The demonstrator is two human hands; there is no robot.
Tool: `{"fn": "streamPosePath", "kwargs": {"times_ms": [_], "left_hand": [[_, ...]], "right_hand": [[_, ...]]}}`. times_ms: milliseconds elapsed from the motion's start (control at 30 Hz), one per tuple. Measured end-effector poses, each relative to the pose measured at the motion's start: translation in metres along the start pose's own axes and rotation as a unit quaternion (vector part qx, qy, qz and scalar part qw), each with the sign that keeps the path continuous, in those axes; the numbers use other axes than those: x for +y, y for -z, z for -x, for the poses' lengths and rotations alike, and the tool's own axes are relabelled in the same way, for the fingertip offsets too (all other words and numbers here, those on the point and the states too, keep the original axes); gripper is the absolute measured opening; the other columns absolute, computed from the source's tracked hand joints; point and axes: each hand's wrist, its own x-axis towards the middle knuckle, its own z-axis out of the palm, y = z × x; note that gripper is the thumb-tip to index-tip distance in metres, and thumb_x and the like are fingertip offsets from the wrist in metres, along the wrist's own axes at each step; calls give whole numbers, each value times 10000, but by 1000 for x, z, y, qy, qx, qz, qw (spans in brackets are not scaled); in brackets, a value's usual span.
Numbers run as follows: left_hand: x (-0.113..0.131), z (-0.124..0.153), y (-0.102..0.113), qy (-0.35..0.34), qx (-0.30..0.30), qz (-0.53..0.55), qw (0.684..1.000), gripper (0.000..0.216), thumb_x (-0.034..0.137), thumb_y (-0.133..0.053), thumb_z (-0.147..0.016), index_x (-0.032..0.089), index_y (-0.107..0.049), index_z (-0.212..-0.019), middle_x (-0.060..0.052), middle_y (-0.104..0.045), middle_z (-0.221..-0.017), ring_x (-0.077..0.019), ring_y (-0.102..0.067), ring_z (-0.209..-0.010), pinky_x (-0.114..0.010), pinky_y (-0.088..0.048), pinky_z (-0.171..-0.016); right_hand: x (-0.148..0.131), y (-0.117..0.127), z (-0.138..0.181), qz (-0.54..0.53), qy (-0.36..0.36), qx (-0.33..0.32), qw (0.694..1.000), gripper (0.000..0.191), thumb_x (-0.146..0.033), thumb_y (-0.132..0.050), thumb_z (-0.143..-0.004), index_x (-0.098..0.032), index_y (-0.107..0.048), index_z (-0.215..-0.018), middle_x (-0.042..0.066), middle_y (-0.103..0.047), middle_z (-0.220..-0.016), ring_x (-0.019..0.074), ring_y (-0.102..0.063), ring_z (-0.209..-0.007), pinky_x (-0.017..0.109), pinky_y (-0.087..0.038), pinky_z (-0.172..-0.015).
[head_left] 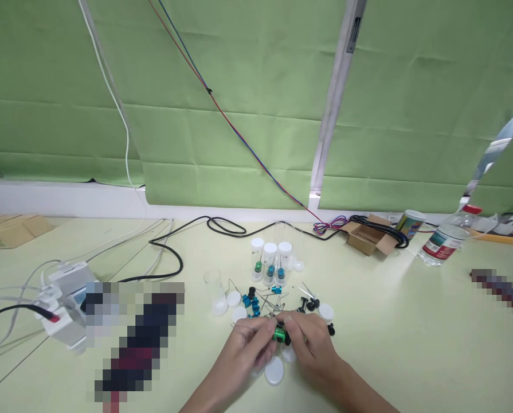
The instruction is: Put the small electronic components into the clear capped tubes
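My left hand (pixel 251 343) is closed, its thumb and fingers pinching a small shiny green spool-shaped piece (pixel 279 334). My right hand (pixel 311 339) is closed against the same piece from the other side, by a small black part (pixel 287 339). Whether the two parts are joined is hidden by my fingers. Just beyond my hands lie blue spool-shaped pieces (pixel 255 307), black plugs (pixel 312 304) and several bent thin metal wires (pixel 273 301). White round caps (pixel 274 370) lie around and below my hands.
Three clear capped tubes (pixel 270 265) with coloured pieces inside stand behind. An uncapped clear tube (pixel 214 292) is to their left. Farther right are an opened cardboard box (pixel 365 241) and a water bottle (pixel 443 241). A power strip with plugs (pixel 69 304) and cables occupies the left.
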Motion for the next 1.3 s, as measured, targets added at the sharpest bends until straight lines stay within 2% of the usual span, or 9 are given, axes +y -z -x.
{"fn": "streamPosePath", "kwargs": {"times_ms": [267, 400, 500, 667, 833, 1000, 1133, 1300], "left_hand": [[-2, 0, 0, 25, 1, 53, 998, 490, 505, -554, -884, 142, -524, -556, 15, -417, -493, -77, -327, -459, -250, -190, -483], [0, -3, 1, 30, 54, 98, 993, 450, 494, -615, -842, 139, -543, -575, 4, -480, -504, -76, -371, -445, -230, -219, -466], [1, -5, 2, 31, 91, 144, 985, 421, 478, -654, -811, 144, -548, -577, 9, -494, -494, -72, -368, -425, -218, -227, -440], [-1, -8, 5, 34, 107, 178, 978, 423, 470, -650, -814, 140, -550, -570, 1, -513, -493, -68, -376, -409, -207, -216, -422], [-3, -9, 5, 38, 98, 169, 980, 402, 472, -655, -809, 136, -571, -605, 3, -506, -503, -70, -368, -423, -206, -221, -423], [-2, -4, 2, 31, 87, 107, 990, 440, 507, -634, -820, 138, -546, -598, 3, -496, -532, -75, -368, -469, -216, -234, -468], [-2, -1, 2, 9, 51, 44, 998, 466, 519, -566, -870, 136, -536, -606, 11, -455, -547, -75, -336, -488, -236, -211, -494], [-3, 0, 2, 13, 19, 20, 1000, 487, 525, -517, -898, 145, -506, -593, 22, -399, -533, -82, -313, -494, -253, -202, -504]], "right_hand": [[-1, -1, -2, 11, -20, 22, 999, 376, -209, -317, -997, -168, -602, -754, 4, -558, -566, 125, -522, -503, 245, -363, -526], [0, -1, 0, -6, -19, 37, 999, 279, -198, -363, -984, -163, -634, -932, -12, -594, -592, 114, -548, -508, 232, -398, -555], [2, -3, 5, -11, -18, 32, 999, 201, -227, -463, -958, -182, -601, -1097, -40, -601, -597, 104, -530, -488, 222, -413, -558], [5, -7, 11, -40, -45, -8, 998, 289, -243, -558, -925, -222, -518, -1210, -57, -596, -623, 99, -502, -497, 206, -412, -532], [7, -8, 11, -39, -45, 5, 998, 204, -238, -534, -940, -214, -546, -1142, -50, -583, -598, 111, -527, -509, 215, -408, -540], [4, -6, 8, -4, -32, 9, 999, 134, -241, -467, -966, -189, -586, -995, -38, -572, -588, 107, -501, -478, 226, -385, -542], [3, -4, 4, 22, -11, 7, 1000, 304, -212, -361, -994, -191, -549, -755, -39, -502, -536, 104, -462, -460, 235, -351, -536], [4, -4, 1, 38, -16, 17, 999, 356, -209, -339, -998, -193, -517, -690, -54, -425, -498, 100, -414, -426, 240, -318, -501]]}}
